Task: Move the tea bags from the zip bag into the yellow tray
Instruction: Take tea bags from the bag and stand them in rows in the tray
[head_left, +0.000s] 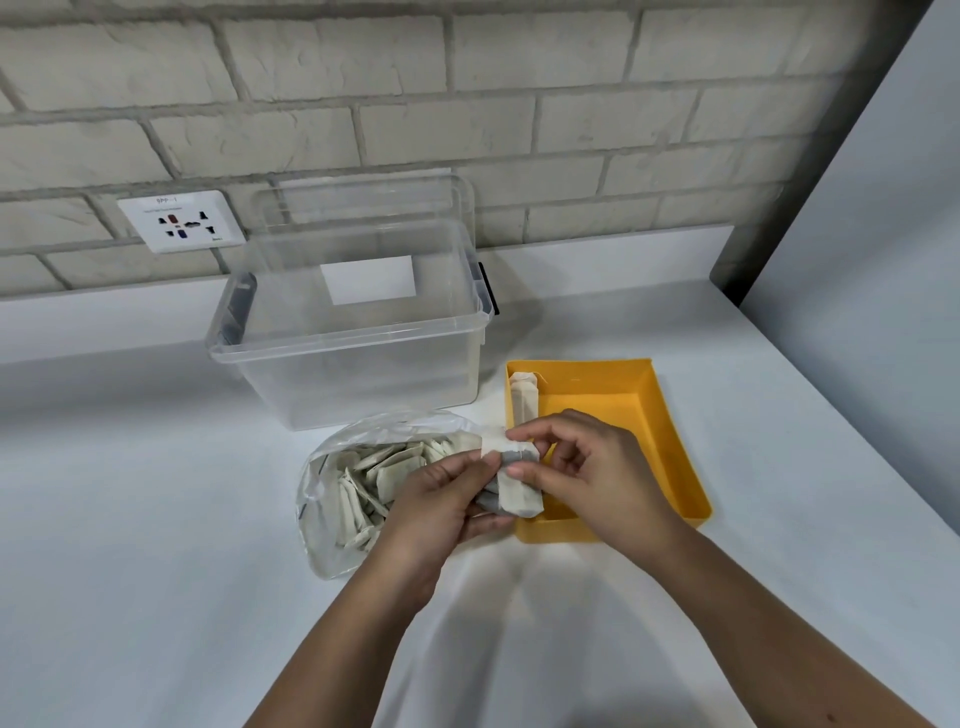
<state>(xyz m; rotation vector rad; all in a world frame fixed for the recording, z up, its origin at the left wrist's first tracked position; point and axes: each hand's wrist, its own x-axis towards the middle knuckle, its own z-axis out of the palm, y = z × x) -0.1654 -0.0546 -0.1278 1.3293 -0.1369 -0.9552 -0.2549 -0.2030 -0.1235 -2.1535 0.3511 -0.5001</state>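
Several tea bags (517, 491) sit pinched between the left hand (441, 499) and right hand (597, 467), fingers (522, 472) curled; best peel one off gently and lay it flat in the yellow tray (670, 431).

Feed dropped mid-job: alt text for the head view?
The left hand grips a few tea bags over the left edge of the yellow tray while the right hand pinches one. The zip bag lies left; another tea bag leans inside the tray.

Both hands, left hand (441, 493) and right hand (592, 467), pinch tea bags (517, 480) over yellow tray (670, 441) edge, zip bag (363, 483) beside
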